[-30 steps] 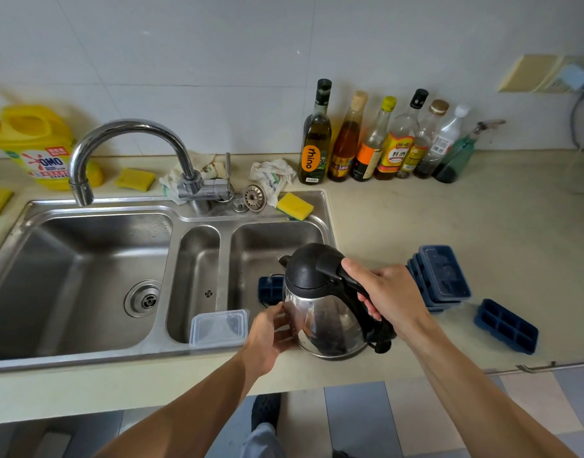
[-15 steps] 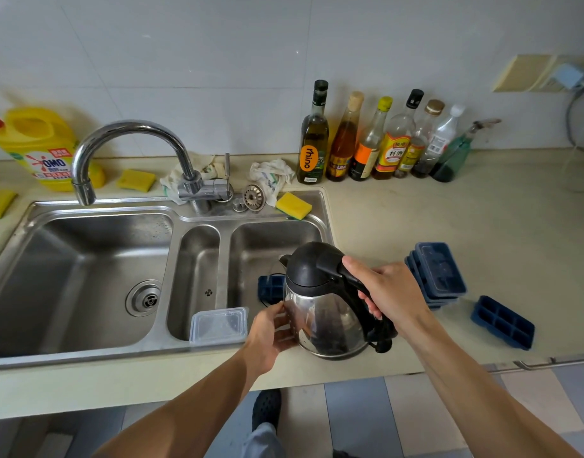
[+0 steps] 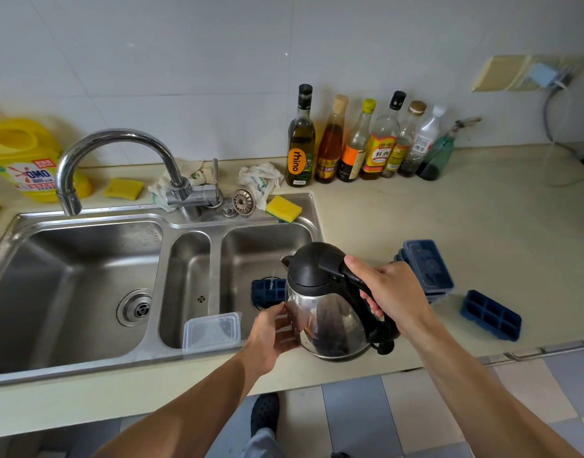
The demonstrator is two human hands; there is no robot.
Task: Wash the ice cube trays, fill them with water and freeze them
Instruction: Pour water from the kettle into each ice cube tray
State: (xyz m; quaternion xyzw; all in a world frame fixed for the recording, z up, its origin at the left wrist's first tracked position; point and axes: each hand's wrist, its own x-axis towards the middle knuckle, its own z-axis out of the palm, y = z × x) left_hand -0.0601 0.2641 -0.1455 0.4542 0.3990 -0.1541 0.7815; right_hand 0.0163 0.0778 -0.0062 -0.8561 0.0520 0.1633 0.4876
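Stainless steel makes up the biggest thing in view: one sink (image 3: 85, 226) with three basins, sunk into the pale counter (image 3: 449, 209) and filling the 9 o'clock half of the scene. One curved faucet (image 3: 118, 150) arches over the large basin at 10 o'clock.

Near the centre, one electric kettle (image 3: 327, 302) with a black lid and shiny body is tilted, spout toward the right basin at 11 o'clock of it. The right hand (image 3: 393, 292) is clenched around the black handle; the left hand (image 3: 270, 332) presses its fingers flat against the steel side, steadying it.

One yellow detergent jug (image 3: 19, 157) stands at the far 9 o'clock edge. Seven bottles (image 3: 366, 140) line the wall at 1 o'clock, standing close together.

Ice cube trays show in three places. One blue tray (image 3: 267, 290) lies in the right basin, just beside the spout and partly hidden by the kettle. A stack of blue trays (image 3: 427, 262) sits on the counter at 3 o'clock of the kettle, behind the right hand; how many it holds I cannot tell. One single tray (image 3: 490, 314), compartments up, lies apart further toward 4 o'clock.

One clear plastic container (image 3: 213, 330) rests over the front of the narrow middle basin. Yellow sponges number at least three (image 3: 283, 208), spread along the sink's back. One metal strainer (image 3: 243, 201) lies beside the faucet base.
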